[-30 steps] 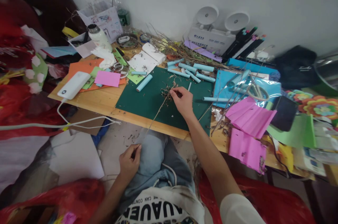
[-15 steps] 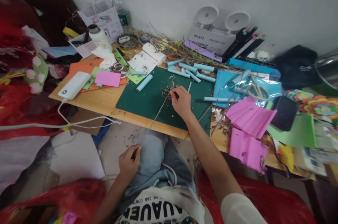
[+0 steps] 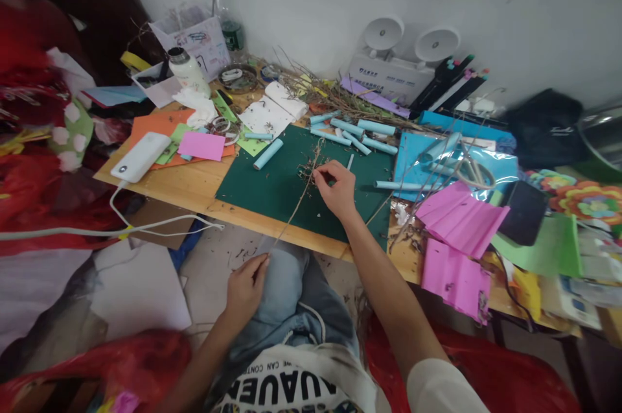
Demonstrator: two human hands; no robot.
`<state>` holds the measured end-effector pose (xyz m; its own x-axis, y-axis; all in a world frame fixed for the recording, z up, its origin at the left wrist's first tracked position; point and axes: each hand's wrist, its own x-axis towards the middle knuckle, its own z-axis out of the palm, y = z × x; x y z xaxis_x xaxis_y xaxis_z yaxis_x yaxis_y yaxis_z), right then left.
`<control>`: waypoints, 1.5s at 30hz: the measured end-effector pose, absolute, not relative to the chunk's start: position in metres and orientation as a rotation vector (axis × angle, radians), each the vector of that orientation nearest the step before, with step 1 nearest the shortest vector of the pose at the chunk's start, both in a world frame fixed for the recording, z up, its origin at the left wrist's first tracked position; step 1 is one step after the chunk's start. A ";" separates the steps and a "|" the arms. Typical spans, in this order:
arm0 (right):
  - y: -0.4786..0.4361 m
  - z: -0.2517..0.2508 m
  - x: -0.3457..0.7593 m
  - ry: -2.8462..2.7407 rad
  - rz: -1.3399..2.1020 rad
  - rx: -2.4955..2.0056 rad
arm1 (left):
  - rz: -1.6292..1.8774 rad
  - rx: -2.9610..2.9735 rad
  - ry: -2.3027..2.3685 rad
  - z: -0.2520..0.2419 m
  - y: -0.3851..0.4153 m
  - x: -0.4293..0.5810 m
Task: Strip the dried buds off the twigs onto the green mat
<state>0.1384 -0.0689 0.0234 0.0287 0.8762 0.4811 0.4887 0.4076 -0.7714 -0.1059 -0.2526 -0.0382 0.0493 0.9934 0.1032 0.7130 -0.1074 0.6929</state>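
Note:
My left hand [image 3: 245, 288] is closed in a pinch on the lower end of a long, thin dry twig [image 3: 292, 215], just off the table's front edge above my lap. The twig slants up and away over the dark green mat [image 3: 262, 189]. My right hand [image 3: 336, 188] is above the mat, thumb and forefinger pinched at the twig's upper part. Small curled bits of dry plant [image 3: 305, 171] lie beside those fingertips. Behind the right hand, several light blue paper tubes [image 3: 346, 126] lie across the mat's back edge.
A heap of dry twigs [image 3: 335, 98] lies along the wall before a white router [image 3: 389, 79]. Pink folded paper [image 3: 459, 218] and a blue plastic packet [image 3: 408, 157] are to the right. At left stand a power bank [image 3: 140, 157] with a cable and a pale bottle [image 3: 188, 72].
My left hand has moved up and to the right, closer to the table edge, with the twig's end in it. The right hand has stayed nearly in place at the twig.

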 end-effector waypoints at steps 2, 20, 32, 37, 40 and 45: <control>-0.069 0.024 0.140 -1.629 0.472 -1.204 | 0.813 1.817 1.679 -0.039 -0.250 -0.103; -0.068 0.017 0.144 -1.832 0.141 -1.393 | 0.865 1.696 1.765 -0.041 -0.255 -0.101; -0.069 0.019 0.142 -1.654 0.276 -1.376 | 0.927 1.721 1.851 -0.042 -0.261 -0.111; -0.068 0.016 0.139 -1.507 0.525 -1.336 | 0.939 1.777 1.847 -0.046 -0.262 -0.112; -0.068 0.013 0.137 -1.378 0.684 -1.333 | 0.981 1.812 1.846 -0.046 -0.262 -0.112; -0.065 0.011 0.139 -1.411 0.785 -1.260 | 1.003 1.823 1.855 -0.046 -0.262 -0.115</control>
